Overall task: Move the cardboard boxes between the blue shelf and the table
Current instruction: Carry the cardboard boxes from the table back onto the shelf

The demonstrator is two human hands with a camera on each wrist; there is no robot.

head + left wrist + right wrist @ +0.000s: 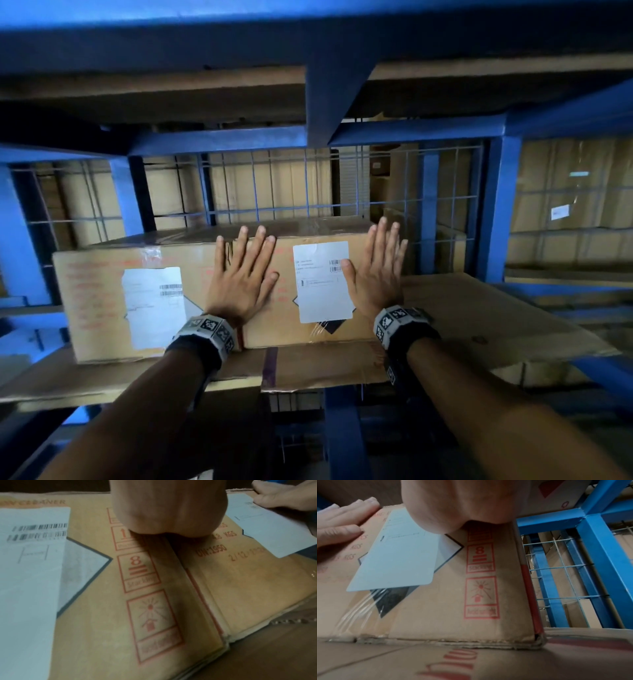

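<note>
Two brown cardboard boxes stand side by side on the blue shelf (496, 205), each with a white label. My left hand (241, 274) lies flat, fingers spread, on the front faces right where the left box (99, 301) meets the right box (274, 325). The right hand (376, 270) presses flat on the right box's front near its right edge, beside the label (322, 281). The left wrist view shows the seam between the boxes (197, 588) under my left hand (168, 507). In the right wrist view, the right box (436, 601) stands under my right hand (462, 500).
Flattened cardboard sheets (479, 315) line the shelf board under and to the right of the boxes. A wire mesh (291, 185) backs the shelf, with more cartons behind it. A blue beam (335, 85) and the upper shelf hang close overhead. Blue uprights (599, 547) stand at the right.
</note>
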